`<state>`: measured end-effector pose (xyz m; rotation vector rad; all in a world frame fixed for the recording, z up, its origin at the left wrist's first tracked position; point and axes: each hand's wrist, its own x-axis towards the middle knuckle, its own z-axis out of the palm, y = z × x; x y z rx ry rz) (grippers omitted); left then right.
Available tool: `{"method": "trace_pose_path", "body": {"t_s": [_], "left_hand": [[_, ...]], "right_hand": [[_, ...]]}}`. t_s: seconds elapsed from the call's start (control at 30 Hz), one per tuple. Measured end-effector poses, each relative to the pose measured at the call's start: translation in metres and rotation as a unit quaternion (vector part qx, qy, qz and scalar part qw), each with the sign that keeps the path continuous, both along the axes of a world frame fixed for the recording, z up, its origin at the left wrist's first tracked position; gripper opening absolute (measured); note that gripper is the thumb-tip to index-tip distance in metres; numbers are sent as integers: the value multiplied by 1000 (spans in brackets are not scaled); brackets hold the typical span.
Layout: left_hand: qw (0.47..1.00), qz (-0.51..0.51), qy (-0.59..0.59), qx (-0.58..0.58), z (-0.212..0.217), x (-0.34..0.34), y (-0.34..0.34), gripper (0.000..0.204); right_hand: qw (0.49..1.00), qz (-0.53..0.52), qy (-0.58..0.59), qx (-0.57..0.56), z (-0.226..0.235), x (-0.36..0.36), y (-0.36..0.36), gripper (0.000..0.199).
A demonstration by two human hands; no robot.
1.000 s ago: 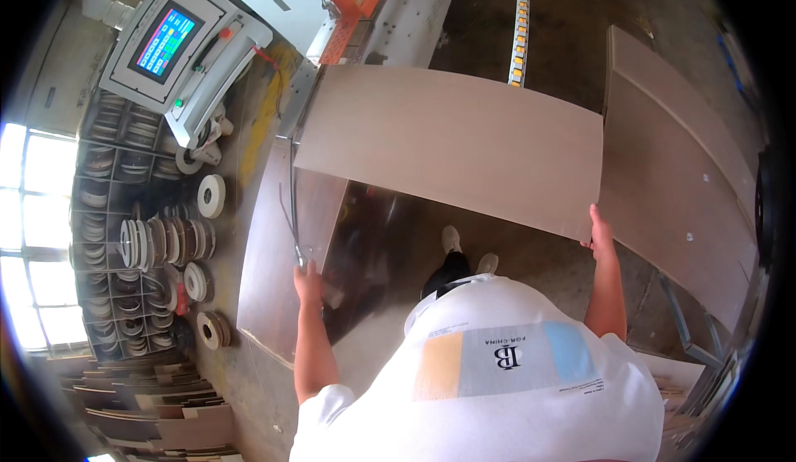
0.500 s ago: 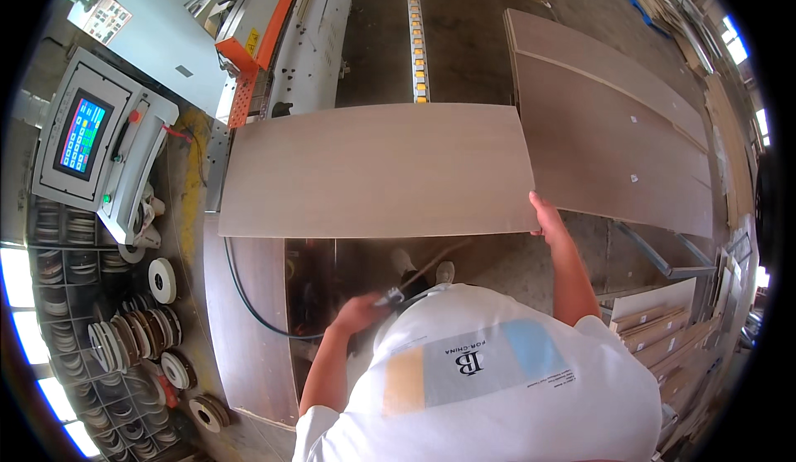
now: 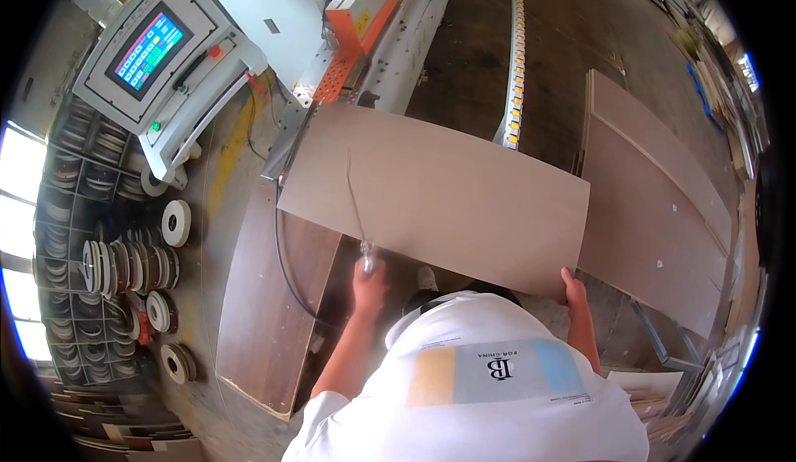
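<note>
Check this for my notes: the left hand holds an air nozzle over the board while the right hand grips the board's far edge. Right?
Not quite. In the head view the right hand grips the board at its near edge. The left hand does hold the air nozzle over it.

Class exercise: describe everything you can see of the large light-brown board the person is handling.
The board is a wide, thin rectangular panel, pale brown and matt, looking like laminated wood board with a plain, unmarked face. It lies roughly flat, slightly slanted in the picture, its far corner by the orange-and-grey machine. The right hand grips its near right corner; the left hand is at its near edge, holding a thin metal tool that reaches over the face. A darker brown panel lies below it.
</note>
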<state>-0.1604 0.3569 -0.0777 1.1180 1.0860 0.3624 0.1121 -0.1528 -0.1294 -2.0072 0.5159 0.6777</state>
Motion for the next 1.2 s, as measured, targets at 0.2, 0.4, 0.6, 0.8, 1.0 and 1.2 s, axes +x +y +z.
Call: {"method": "trace_pose_path", "body": {"t_s": [0.2, 0.4, 0.6, 0.8, 1.0, 1.2], "left_hand": [[991, 85, -98, -38, 19, 60, -16, 49], [991, 57, -94, -81, 16, 73, 2, 50], [990, 60, -93, -86, 21, 113, 21, 51], [991, 35, -97, -86, 26, 186, 41, 52], [992, 30, -111, -59, 19, 256, 55, 52], [965, -92, 92, 228, 20, 258, 95, 43]], "right_hand": [[999, 36, 14, -4, 56, 1, 37, 63], [996, 84, 37, -16, 69, 24, 57, 59], [996, 88, 8, -30, 58, 64, 73, 59], [988, 128, -61, -64, 46, 139, 80, 60], [991, 108, -21, -77, 75, 205, 115, 63], [989, 138, -7, -61, 66, 266, 122, 68]]}}
